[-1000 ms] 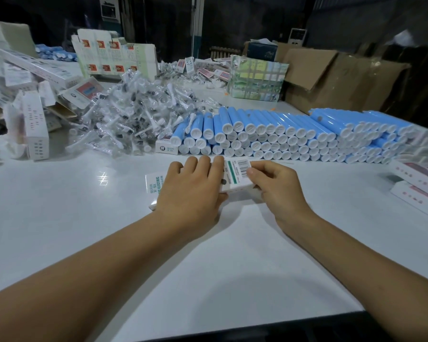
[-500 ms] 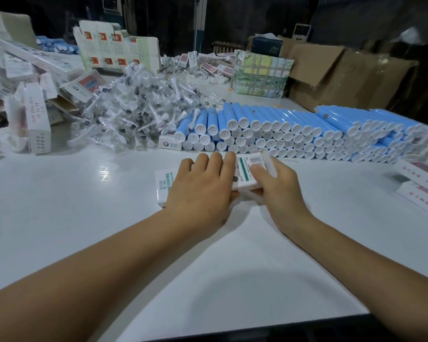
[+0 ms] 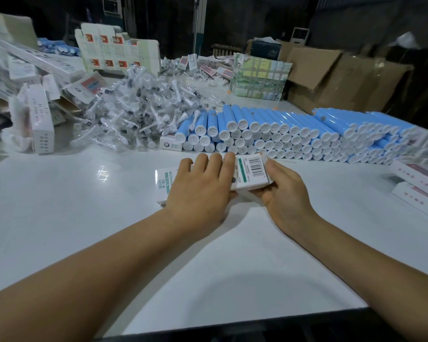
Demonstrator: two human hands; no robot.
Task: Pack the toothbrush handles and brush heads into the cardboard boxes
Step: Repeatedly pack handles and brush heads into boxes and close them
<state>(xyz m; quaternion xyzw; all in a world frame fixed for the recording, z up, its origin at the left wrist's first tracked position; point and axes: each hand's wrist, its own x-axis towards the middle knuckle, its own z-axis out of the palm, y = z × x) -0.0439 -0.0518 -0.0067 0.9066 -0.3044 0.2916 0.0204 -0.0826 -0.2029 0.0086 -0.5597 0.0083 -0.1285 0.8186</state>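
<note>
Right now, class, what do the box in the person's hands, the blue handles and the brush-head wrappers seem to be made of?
Box: probably thin printed card, matt white; sharp folded edges, barcode.
Blue handles: likely glossy plastic; smooth tubes with highlights and white end caps.
Brush-head wrappers: clear plastic film, it seems; crinkled, glinting, heads visible through it.
</note>
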